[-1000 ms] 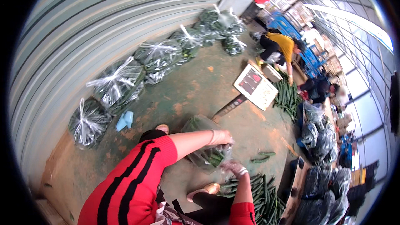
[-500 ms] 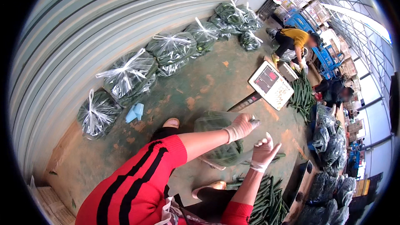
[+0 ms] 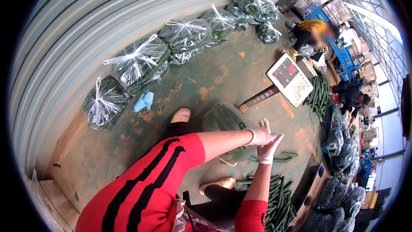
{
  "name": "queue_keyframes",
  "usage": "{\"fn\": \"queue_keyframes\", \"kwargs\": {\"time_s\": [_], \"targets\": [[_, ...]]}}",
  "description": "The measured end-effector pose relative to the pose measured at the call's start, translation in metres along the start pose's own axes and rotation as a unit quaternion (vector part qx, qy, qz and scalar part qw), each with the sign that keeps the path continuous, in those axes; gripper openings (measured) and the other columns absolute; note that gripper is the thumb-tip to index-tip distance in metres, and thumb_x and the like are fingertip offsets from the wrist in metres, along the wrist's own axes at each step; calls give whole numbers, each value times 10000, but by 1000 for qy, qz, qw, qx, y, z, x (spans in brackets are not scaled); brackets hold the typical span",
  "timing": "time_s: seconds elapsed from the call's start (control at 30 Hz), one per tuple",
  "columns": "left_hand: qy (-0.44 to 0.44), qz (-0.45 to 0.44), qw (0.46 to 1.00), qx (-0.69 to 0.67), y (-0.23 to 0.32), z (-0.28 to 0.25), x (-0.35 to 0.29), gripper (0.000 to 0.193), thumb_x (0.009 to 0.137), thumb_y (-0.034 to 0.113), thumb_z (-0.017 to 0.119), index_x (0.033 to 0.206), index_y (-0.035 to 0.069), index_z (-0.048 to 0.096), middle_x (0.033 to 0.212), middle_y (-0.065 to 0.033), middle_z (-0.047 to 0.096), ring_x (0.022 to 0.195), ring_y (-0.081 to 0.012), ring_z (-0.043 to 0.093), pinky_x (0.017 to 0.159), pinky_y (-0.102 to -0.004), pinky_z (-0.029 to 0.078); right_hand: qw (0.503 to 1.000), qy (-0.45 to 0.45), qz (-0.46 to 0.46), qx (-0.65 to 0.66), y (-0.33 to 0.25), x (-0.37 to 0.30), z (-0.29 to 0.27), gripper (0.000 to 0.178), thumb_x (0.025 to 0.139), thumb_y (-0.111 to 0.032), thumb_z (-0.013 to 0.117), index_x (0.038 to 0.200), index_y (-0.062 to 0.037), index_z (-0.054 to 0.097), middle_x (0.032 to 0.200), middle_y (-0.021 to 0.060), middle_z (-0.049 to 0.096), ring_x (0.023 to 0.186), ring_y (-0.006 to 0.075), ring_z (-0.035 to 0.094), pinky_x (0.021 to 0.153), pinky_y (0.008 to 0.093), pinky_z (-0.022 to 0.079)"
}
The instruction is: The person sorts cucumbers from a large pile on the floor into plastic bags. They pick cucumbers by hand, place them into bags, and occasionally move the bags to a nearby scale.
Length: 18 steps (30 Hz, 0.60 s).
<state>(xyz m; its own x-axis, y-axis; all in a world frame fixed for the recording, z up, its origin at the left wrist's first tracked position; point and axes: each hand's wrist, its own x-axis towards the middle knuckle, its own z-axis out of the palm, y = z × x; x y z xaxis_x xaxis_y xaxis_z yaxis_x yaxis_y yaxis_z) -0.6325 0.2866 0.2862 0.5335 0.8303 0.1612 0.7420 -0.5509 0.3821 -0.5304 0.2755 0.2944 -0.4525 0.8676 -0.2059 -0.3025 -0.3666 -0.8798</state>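
Note:
My left hand [image 3: 260,135] and my right hand [image 3: 268,149], both in whitish gloves, meet in front of me with their fingertips touching. The left seems closed on the gathered top of a clear plastic bag [image 3: 224,117], with some fingers sticking up. My right fingers press together against the left; what they pinch is hidden. Dark green cucumbers fill the bag, which stands on the floor between my feet, partly covered by my left forearm. More cucumbers [image 3: 279,206] lie heaped beside my right forearm, and a few loose ones [image 3: 281,160] lie just beyond.
A platform scale's display [image 3: 289,79] rises ahead. Tied bags of green vegetables [image 3: 139,62] line the corrugated wall. Blue scraps [image 3: 143,102] lie on the floor. One person in yellow [image 3: 313,28] bends near another cucumber heap [image 3: 319,94]; another person crouches at right beside filled bags [image 3: 343,141].
My right hand has come up to meet my left, which has moved slightly right and down. The bag's top has drawn in. The view has shifted slightly.

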Motion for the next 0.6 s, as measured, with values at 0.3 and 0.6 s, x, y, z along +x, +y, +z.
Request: {"fn": "queue_keyframes", "kwargs": {"time_s": [0.3, 0.6], "targets": [[-107, 120, 986, -53, -109, -20, -13, 186, 926, 163, 450, 1064, 109, 562, 918, -131, 650, 828, -262, 640, 723, -355, 505, 922, -10, 59, -382, -5, 25, -14, 682, 903, -661, 340, 895, -42, 626, 686, 1, 530, 635, 128, 477, 590, 275, 385], [-248, -340, 869, -259, -184, 81, -89, 360, 705, 352, 730, 905, 57, 684, 856, -77, 664, 634, -237, 588, 633, -375, 477, 620, -62, 197, -757, 83, -17, -138, 336, 854, -380, 543, 1157, -247, 598, 937, 187, 658, 919, 342, 630, 794, 444, 494]]}}
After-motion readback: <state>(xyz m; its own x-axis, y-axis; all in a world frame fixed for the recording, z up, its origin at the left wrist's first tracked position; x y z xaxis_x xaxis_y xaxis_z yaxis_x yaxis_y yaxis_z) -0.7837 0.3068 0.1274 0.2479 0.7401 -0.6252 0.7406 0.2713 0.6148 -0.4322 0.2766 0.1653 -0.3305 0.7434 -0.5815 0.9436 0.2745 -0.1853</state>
